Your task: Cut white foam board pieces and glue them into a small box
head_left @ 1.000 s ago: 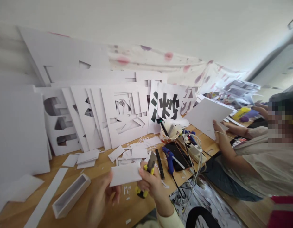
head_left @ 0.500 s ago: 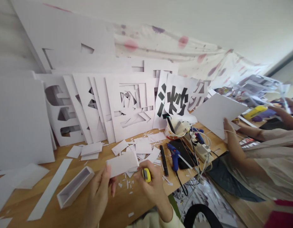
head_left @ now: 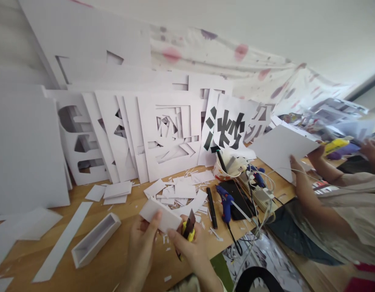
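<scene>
My left hand [head_left: 141, 247] pinches the near end of a small white foam-board piece [head_left: 159, 215], held low above the wooden table [head_left: 120, 259]. My right hand [head_left: 189, 249] is closed round a yellow utility knife [head_left: 189, 229], its blade pointing up beside the piece, and its thumb touches the piece's right end. Just beyond my hands lies a heap of white offcuts [head_left: 181, 192].
An open white foam-board box [head_left: 95, 245] and a long strip [head_left: 64, 243] lie at the left. Cut-out letter boards [head_left: 169, 134] lean on the wall. A blue glue gun [head_left: 225, 200], black marker [head_left: 211, 200], paper cup [head_left: 225, 168] and cables sit right. A person [head_left: 333, 211] holds a white board [head_left: 281, 150].
Both hands dropped lower and came closer together. The white piece went from held flat and broad-side to tilted, and the knife turned blade-up beside it.
</scene>
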### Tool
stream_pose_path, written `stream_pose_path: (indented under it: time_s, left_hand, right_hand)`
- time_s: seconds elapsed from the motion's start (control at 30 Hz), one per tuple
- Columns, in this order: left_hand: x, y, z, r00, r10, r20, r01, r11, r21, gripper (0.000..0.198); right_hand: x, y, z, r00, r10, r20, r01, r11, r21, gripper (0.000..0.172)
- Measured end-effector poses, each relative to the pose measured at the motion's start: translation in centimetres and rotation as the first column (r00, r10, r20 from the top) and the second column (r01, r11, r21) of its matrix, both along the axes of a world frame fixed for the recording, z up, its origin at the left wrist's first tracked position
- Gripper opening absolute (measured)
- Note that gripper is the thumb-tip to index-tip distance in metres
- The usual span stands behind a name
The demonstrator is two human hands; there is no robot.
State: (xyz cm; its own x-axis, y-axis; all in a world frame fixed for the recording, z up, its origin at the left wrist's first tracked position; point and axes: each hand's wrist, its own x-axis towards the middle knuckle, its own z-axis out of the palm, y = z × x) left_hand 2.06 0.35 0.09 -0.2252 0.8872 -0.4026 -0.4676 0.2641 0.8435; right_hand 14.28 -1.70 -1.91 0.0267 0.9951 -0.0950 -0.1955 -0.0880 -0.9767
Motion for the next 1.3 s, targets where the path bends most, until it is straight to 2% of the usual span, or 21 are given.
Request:
stream_pose_path:
  time_s: [0.07,0.13,0.2,0.27,0.37,0.43,0.53,0.67,0.83,0.87,1.07,1.2,1.3]
  left_hand:
    - [0.6,0.2,0.1,0.997,-0.004,0.076,0.007,0.999,-0.037,0.064]
    - [0.6,0.4,0.0,0.999,-0.033,0.043,0.035,0.998,-0.049,0.064]
    - [0.1,0.6,-0.2,0.995,-0.073,-0.074,0.070,0.996,-0.053,0.064]
    - [-0.7,0.6,-0.2,0.970,-0.112,-0.216,0.100,0.993,-0.067,0.063]
    - [-1.8,0.4,0.2,0.920,-0.148,-0.362,0.117,0.987,-0.108,0.053]
    - [-2.2,0.3,0.4,0.903,-0.161,-0.398,0.113,0.983,-0.141,0.048]
    - [-2.6,0.1,0.1,0.899,-0.155,-0.409,0.069,0.974,-0.218,0.047]
    - [-2.9,-0.1,0.0,0.904,-0.163,-0.395,0.045,0.955,-0.292,0.049]
    - [-2.6,0.2,1.9,0.898,-0.299,-0.323,0.245,0.949,-0.198,0.046]
    - [-2.4,0.2,2.3,0.896,-0.302,-0.326,0.251,0.949,-0.190,0.045]
    - [-1.8,0.1,4.0,0.903,-0.223,-0.367,0.150,0.964,-0.218,0.036]
    - [-1.8,0.0,4.8,0.908,-0.270,-0.320,0.224,0.959,-0.174,0.034]
    - [-2.3,0.4,4.6,0.893,-0.318,-0.319,0.297,0.948,-0.112,0.037]
  right_hand:
    - [-0.5,0.0,-0.7,1.000,-0.010,0.010,0.010,1.000,-0.021,0.052]
    - [-0.5,0.3,-1.0,0.993,-0.005,0.119,0.001,0.999,0.035,0.052]
    - [0.0,0.9,-0.8,0.957,-0.019,0.290,-0.026,0.988,0.153,0.053]
    - [0.9,1.4,-0.2,0.899,-0.054,0.434,-0.069,0.963,0.262,0.062]
    - [1.9,2.0,0.5,0.834,-0.047,0.550,-0.162,0.932,0.324,0.073]
    - [2.0,2.2,0.7,0.777,-0.035,0.628,-0.234,0.911,0.341,0.072]
    - [1.5,2.3,0.8,0.704,-0.041,0.709,-0.285,0.898,0.336,0.059]
    - [1.3,2.7,0.8,0.637,-0.069,0.768,-0.281,0.907,0.314,0.045]
    - [1.7,3.3,1.2,0.591,-0.091,0.801,-0.251,0.923,0.290,0.040]
    - [1.8,3.4,1.3,0.587,-0.094,0.804,-0.247,0.925,0.289,0.040]
    - [1.9,4.1,1.3,0.591,-0.098,0.801,-0.220,0.936,0.276,0.040]
    - [2.4,4.9,1.4,0.611,-0.097,0.786,-0.180,0.950,0.257,0.042]
    - [2.3,5.4,1.4,0.636,-0.086,0.767,-0.157,0.959,0.238,0.045]
